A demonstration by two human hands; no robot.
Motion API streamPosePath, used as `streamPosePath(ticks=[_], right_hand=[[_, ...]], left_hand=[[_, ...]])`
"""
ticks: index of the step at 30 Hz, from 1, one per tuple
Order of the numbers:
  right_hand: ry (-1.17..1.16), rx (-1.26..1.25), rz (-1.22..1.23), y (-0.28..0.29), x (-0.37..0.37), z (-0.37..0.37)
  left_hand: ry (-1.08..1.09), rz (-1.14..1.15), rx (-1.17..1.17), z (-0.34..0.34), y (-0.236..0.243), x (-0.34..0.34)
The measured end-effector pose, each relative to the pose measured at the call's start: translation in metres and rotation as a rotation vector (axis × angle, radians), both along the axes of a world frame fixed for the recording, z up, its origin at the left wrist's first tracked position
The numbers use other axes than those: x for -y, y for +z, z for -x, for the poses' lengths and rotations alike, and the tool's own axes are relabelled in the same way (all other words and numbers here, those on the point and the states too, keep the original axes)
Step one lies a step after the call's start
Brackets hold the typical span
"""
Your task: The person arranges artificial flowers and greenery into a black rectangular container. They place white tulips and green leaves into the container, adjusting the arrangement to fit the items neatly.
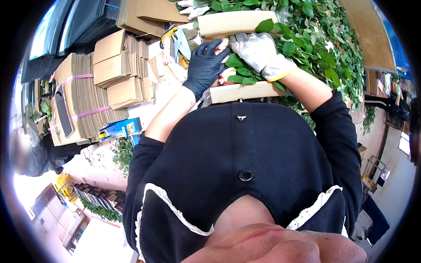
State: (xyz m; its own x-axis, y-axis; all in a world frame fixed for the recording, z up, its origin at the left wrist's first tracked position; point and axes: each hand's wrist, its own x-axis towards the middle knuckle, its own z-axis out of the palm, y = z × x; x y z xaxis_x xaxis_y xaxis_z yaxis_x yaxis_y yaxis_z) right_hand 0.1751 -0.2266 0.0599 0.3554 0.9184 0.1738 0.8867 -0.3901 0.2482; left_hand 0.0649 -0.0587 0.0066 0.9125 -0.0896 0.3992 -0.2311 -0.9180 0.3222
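Note:
My left hand (205,65), in a thin black glove, has its fingers curved around a pink-and-white rose head (222,45). Close beside it my right hand (256,49), in a whitish work glove with a yellow cuff edge, is closed with knuckles bent; what lies under its fingers is hidden. Another rose head (227,76) rests below the hands, with green leaves (245,72) next to it. Corrugated cardboard shows as a far strip (237,24) and a near strip (245,92), on either side of the roses.
Leafy stems (320,48) are heaped on the right. Cut cardboard stacks (120,65) stand left, near a phone (64,111) on strapped cardboard (83,94). A blue-and-yellow item (123,128) lies by my left forearm; grey-and-yellow tools (180,46) lie beyond my left hand.

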Motion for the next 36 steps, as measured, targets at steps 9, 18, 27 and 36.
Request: streamPosePath(ticks=[9, 18, 27, 36], right_hand=[[0.024, -0.365, -0.115, 0.058, 0.012, 0.0], [-0.043, -0.573, -0.179, 0.002, 0.01, 0.017], [-0.061, -0.537, -0.127, 0.034, 0.0, 0.009], [-0.135, -0.437, 0.127, -0.012, -0.017, 0.002]], left_hand=[[-0.297, 0.537, -0.133, -0.017, -0.042, -0.029], [0.223, 1.272, -0.193, 0.035, -0.037, -0.032], [-0.159, 0.662, -0.306, 0.02, -0.02, -0.017], [-0.078, 0.673, -0.168, 0.023, -0.04, -0.01]])
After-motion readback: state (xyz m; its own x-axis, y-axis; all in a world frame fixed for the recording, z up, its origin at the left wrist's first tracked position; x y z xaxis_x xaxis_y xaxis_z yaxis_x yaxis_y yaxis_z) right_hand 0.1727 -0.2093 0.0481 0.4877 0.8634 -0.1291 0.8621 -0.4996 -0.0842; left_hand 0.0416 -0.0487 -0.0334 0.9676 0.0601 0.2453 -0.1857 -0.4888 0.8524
